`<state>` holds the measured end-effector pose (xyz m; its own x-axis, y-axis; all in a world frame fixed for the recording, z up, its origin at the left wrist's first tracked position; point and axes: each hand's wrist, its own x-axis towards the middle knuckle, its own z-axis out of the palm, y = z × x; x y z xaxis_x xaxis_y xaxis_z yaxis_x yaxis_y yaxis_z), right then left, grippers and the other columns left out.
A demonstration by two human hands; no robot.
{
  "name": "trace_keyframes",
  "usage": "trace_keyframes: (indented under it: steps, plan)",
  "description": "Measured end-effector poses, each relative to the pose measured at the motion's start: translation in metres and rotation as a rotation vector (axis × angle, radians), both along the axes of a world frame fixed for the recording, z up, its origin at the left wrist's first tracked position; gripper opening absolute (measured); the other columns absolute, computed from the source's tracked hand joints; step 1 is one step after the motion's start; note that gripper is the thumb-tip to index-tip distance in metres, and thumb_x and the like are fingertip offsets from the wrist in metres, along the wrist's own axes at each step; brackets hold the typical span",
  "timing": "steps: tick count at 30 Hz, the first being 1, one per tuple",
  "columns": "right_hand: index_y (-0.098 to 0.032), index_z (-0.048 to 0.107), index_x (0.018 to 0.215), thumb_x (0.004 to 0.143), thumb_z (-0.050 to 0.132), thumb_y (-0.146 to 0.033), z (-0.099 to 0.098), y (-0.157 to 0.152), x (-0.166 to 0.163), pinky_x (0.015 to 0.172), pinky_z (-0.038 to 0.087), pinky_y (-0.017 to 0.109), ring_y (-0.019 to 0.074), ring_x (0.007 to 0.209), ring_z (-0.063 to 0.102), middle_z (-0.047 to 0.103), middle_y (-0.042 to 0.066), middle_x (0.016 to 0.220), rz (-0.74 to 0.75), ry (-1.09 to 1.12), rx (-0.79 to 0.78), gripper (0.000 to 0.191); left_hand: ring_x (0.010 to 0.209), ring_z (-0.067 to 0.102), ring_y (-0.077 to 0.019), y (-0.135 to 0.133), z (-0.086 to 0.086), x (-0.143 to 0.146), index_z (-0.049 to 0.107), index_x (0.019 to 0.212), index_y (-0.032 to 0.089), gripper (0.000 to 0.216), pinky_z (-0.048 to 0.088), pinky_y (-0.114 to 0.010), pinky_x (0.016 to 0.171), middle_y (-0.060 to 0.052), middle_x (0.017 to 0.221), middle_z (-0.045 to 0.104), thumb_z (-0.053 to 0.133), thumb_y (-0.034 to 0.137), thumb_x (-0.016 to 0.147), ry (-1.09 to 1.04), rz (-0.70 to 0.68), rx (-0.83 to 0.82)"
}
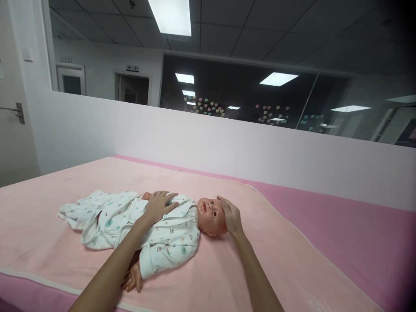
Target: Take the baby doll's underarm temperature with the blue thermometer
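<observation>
A baby doll [212, 219] lies on its back on a pink pad, its head to the right and its legs to the left. It wears a white printed baby outfit [172, 240] with a small button at the front. My left hand [160, 206] rests on the doll's chest and belly with the fingers spread. Against the top of the doll's head lies my right hand [231, 214], fingers stretched out over the forehead. One doll hand [133, 278] sticks out of its sleeve near my left forearm; the other shows partly beyond my left hand.
The peach-pink pad [276, 260] has a pale edging and covers a darker pink surface [367, 225]. A low white wall [227, 147] with a large window above it runs along the back. A door [14, 130] with a lever handle stands at the far left.
</observation>
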<state>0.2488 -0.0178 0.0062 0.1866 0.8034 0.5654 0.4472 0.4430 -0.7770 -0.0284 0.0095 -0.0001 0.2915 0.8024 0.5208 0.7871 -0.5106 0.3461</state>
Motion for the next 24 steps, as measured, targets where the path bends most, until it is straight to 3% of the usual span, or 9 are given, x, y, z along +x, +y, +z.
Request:
trace_keyframes:
  steps: [11, 19, 24]
  plan:
    - [-0.018, 0.062, 0.103, 0.079, 0.044, -0.055, 0.000, 0.000, -0.003, 0.095, 0.037, 0.038, 0.0233, 0.108, 0.051, 0.060, 0.008, 0.113, 0.003, 0.010, 0.034, 0.048, 0.105, 0.046, -0.0239, -0.001, 0.001, 0.000, 0.052, 0.116, 0.036, 0.039, 0.031, -0.039, 0.091, 0.000, 0.107, 0.059, 0.041, 0.052, 0.082, 0.005, 0.000, -0.003]
    - [-0.021, 0.069, 0.080, 0.083, 0.035, -0.056, 0.017, -0.007, 0.002, 0.080, 0.044, 0.031, 0.0179, 0.082, 0.056, 0.063, 0.004, 0.081, 0.105, -0.060, 0.033, 0.049, 0.105, 0.047, -0.0239, 0.001, 0.000, 0.000, 0.051, 0.117, 0.035, 0.040, 0.031, -0.039, 0.091, -0.001, 0.107, 0.059, 0.041, 0.050, 0.082, 0.009, 0.006, 0.018]
    - [-0.022, 0.068, 0.091, 0.081, 0.042, -0.053, 0.013, -0.007, -0.003, 0.093, 0.038, 0.036, 0.0209, 0.100, 0.053, 0.064, 0.005, 0.101, 0.136, -0.103, 0.058, 0.041, 0.105, 0.047, -0.0234, 0.002, -0.001, -0.001, 0.051, 0.117, 0.034, 0.040, 0.031, -0.039, 0.092, -0.001, 0.107, 0.059, 0.042, 0.049, 0.082, 0.018, 0.004, 0.026]
